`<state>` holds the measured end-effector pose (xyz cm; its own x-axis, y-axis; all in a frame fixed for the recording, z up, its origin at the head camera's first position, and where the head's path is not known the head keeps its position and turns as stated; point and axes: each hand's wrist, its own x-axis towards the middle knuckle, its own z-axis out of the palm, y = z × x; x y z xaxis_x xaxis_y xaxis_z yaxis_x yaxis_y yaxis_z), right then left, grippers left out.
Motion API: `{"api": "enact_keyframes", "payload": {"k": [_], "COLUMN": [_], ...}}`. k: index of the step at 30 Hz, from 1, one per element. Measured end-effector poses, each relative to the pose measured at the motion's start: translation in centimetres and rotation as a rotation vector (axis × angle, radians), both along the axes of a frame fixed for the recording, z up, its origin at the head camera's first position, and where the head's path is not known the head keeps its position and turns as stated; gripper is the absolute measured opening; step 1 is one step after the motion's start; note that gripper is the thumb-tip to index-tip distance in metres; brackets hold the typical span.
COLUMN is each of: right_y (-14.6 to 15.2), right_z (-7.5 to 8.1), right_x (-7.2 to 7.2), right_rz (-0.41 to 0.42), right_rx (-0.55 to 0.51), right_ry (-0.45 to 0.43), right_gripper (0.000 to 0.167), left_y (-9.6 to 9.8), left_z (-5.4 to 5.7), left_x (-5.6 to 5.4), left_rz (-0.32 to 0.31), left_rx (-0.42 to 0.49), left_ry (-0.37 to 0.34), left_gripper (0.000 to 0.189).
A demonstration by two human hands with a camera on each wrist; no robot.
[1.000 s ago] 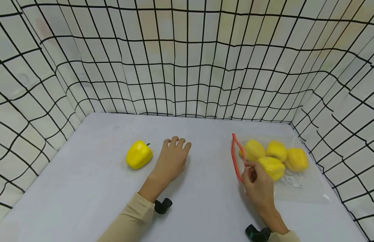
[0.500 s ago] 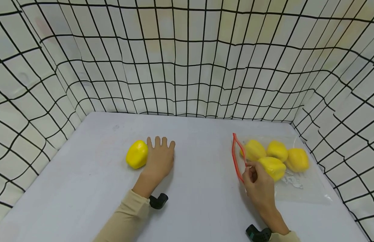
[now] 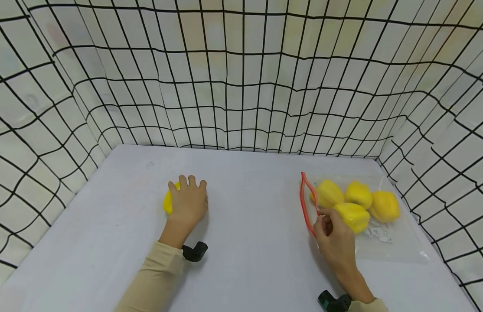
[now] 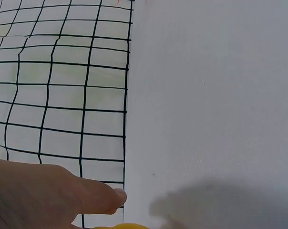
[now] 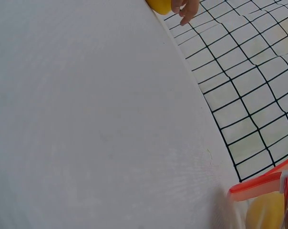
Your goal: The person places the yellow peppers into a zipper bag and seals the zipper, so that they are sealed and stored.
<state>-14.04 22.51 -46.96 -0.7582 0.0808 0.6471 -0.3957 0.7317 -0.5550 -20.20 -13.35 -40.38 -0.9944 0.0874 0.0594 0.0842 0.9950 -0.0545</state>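
Left hand: palm down, fingers spread with gaps between them, more straight than curled; they reach over the pepper, and I cannot tell whether the fingertips touch it.
Right hand: thumb and forefinger pressed together, pinching a red strip; how the other fingers lie is partly hidden.
Yellow pepper: under and just left of the spread hand, mostly covered by it, in the left half of the tabletop, some way in from the far left corner.
Red strip: lines the mouth of the bag, its two sides parted in a narrow loop that faces left, toward the single pepper.
Clear bag: lies flat along the right edge of the tabletop, well apart from the left hand.
Four yellow peppers: bunched inside the bag, a little blurred through the plastic, with a pale crumpled patch beside them.
Wrists: each carries a small black device, left and right, by a tan sleeve.
Tabletop: white, with black netting rising behind its far edge and at both sides.
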Motion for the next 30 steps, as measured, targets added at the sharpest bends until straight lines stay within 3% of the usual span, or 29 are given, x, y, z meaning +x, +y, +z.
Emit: {"api": "enact_keyframes", "payload": {"k": [8, 21, 25, 30], "right_y": [0.0, 0.0, 0.0, 0.0], "right_z": [0.1, 0.0, -0.1, -0.1], "right_x": [0.1, 0.0, 0.1, 0.1], "right_rz": [-0.008, -0.011, -0.007, -0.007], "right_rx": [0.009, 0.005, 0.003, 0.005], "right_ry": [-0.007, -0.009, -0.007, -0.006], "right_gripper": [0.022, 0.022, 0.022, 0.021], "left_y": [-1.3, -3.0, -3.2, -2.8], "left_z": [0.5, 1.0, 1.1, 1.4], "left_x": [-0.3, -0.7, -1.1, -1.7], "left_rz": [0.046, 0.019, 0.031, 0.052], "left_rx": [0.066, 0.203, 0.326, 0.595], "left_ry": [-0.068, -0.084, -0.071, -0.035], "left_gripper": [0.037, 0.033, 0.042, 0.047]}}
